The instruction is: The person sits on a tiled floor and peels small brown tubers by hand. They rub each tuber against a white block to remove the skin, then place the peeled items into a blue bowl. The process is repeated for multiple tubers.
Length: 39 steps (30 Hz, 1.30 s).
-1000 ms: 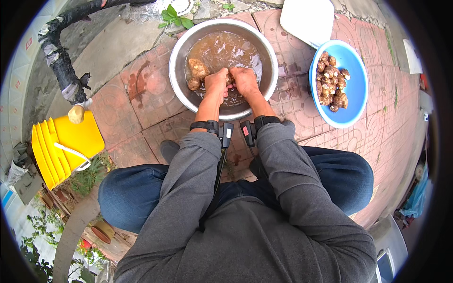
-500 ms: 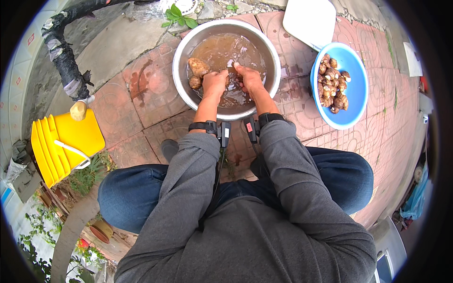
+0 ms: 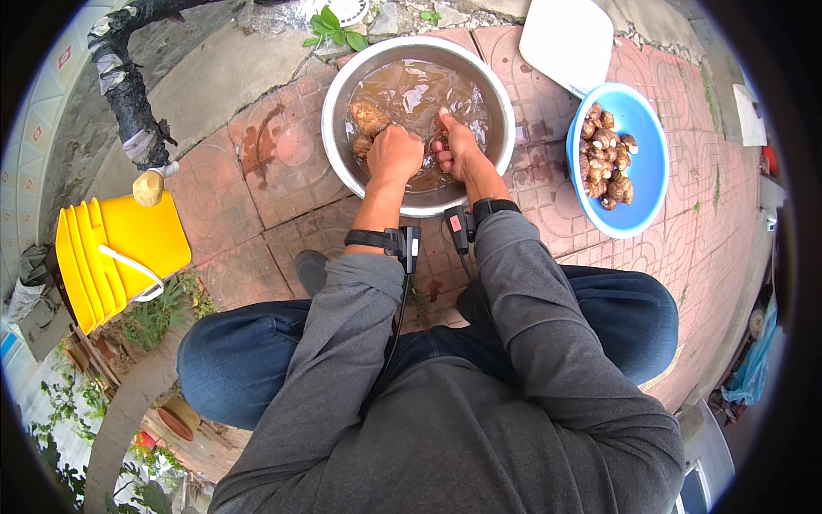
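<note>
Both my hands are in a steel basin [image 3: 332, 137] of brown, rippling water. My left hand [image 3: 396, 156] is closed in a fist, knuckles up, at the near side of the basin. Whatever it grips is hidden beneath it. Just beyond and left of that hand, several brown taro roots [image 3: 368, 118] lie partly in the water. My right hand [image 3: 458, 152] faces the left one, thumb raised and fingers curled in. A dark bit shows between its thumb and fingers, too small to name.
To the right stands a blue plastic bowl [image 3: 648, 171] holding several taro roots [image 3: 606, 154], with a white lid-like board [image 3: 565, 43] behind it. A yellow bucket [image 3: 128, 248] lies at left, below a black-wrapped pipe [image 3: 128, 98]. Reddish paving tiles [image 3: 282, 154] surround the basin.
My left hand has turned, its knuckles now uppermost, and shifted slightly right. My right hand has moved a little right and away from the left. The water ripples differently.
</note>
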Each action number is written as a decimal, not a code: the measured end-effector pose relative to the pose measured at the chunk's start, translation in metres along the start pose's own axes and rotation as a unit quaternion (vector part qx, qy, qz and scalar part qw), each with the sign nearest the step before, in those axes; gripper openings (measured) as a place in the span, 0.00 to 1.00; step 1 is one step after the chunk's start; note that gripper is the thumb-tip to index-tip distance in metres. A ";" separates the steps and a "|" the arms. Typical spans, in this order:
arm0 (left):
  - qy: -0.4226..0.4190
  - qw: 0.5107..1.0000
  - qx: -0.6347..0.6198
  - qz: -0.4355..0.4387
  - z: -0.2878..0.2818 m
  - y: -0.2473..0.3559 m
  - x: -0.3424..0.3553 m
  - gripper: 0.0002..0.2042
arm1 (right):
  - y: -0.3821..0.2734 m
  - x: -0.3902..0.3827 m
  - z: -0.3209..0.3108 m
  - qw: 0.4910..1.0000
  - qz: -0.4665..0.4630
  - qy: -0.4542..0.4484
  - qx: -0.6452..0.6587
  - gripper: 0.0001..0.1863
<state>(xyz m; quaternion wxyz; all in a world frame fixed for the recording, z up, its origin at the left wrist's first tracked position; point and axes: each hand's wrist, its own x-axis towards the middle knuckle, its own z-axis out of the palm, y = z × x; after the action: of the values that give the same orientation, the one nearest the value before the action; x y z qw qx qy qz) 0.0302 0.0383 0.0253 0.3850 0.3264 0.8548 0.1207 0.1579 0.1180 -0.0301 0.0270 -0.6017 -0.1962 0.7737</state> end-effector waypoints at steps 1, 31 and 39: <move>-0.004 0.998 -0.060 0.010 0.002 0.001 0.001 0.18 | -0.003 -0.005 -0.001 0.992 0.041 -0.077 0.088 0.29; -0.065 0.798 -0.578 -0.161 0.042 0.013 0.030 0.21 | -0.009 -0.023 0.028 0.994 -0.077 -0.079 -0.022 0.31; -0.055 0.829 -0.557 0.004 0.066 0.012 0.009 0.13 | 0.004 -0.002 0.012 0.993 -0.106 0.037 -0.025 0.25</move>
<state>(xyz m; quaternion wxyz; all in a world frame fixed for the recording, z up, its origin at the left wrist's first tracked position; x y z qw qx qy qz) 0.0800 0.0504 -0.0188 0.5470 0.0665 0.6190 0.5597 0.1476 0.1105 -0.0267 0.1013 -0.6059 -0.2774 0.7387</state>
